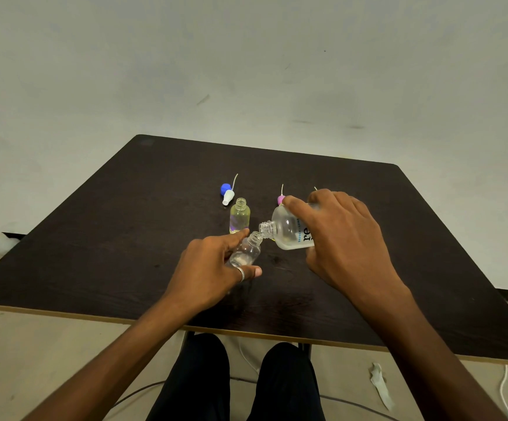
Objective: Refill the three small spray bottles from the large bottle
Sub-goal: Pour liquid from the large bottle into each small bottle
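The large bottle point(289, 230) is being tipped over by the right hand point(344, 235), whose fingers are wrapped tightly round it. Its open mouth is being held right at the mouth of a small clear bottle point(245, 252). That small bottle is being leaned toward the large bottle and is being gripped by the curled fingers of the left hand point(208, 273).

Just behind the small clear bottle, another small bottle point(239, 215) with yellowish liquid is being left standing open on the dark table point(95, 238). A blue spray top point(227, 192) is lying behind that one.

The pouring step seems to be in hand. Next, the mouths probably need to be kept lined up so nothing is spilled.
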The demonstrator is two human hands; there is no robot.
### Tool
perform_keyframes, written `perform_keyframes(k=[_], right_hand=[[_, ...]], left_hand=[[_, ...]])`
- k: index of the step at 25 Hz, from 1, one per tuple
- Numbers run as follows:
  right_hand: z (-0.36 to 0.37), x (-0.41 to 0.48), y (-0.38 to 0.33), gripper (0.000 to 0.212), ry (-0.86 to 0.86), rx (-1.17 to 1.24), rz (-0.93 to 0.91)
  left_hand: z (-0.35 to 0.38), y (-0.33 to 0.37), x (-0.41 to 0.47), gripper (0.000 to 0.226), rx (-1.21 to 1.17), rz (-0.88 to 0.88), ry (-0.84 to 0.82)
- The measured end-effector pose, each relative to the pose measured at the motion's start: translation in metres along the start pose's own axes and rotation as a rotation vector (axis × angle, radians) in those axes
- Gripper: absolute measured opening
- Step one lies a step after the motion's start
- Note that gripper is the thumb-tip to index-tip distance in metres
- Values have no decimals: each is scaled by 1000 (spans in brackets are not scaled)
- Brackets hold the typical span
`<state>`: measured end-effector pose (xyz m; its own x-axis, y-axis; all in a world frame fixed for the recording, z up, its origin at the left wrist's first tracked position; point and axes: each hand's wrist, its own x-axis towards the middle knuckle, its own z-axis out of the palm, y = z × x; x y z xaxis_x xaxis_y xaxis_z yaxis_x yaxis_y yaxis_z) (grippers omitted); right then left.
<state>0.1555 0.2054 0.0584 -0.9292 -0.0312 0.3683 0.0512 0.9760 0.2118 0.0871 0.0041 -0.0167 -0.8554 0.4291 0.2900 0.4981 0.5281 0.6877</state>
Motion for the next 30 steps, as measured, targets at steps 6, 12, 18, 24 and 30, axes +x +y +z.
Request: perform_keyframes(k=[6, 12, 18, 24, 30], right_hand=[[0, 1, 0, 80, -3, -1, -2], [0, 0, 0, 80, 14, -12, 1], [1, 0, 0, 80, 16, -10, -2], [2, 1, 0, 81, 13, -11, -1], [1, 0, 0, 81, 6, -2, -4]], left_hand=[[-1, 1, -1, 75, -11, 5, 1], [-1, 0, 0, 75, -13, 5, -7], [1, -1, 1, 78, 2, -1, -13], [0, 1, 1, 79, 13, -5, -14], [0, 0, 1, 79, 3, -3, -20]])
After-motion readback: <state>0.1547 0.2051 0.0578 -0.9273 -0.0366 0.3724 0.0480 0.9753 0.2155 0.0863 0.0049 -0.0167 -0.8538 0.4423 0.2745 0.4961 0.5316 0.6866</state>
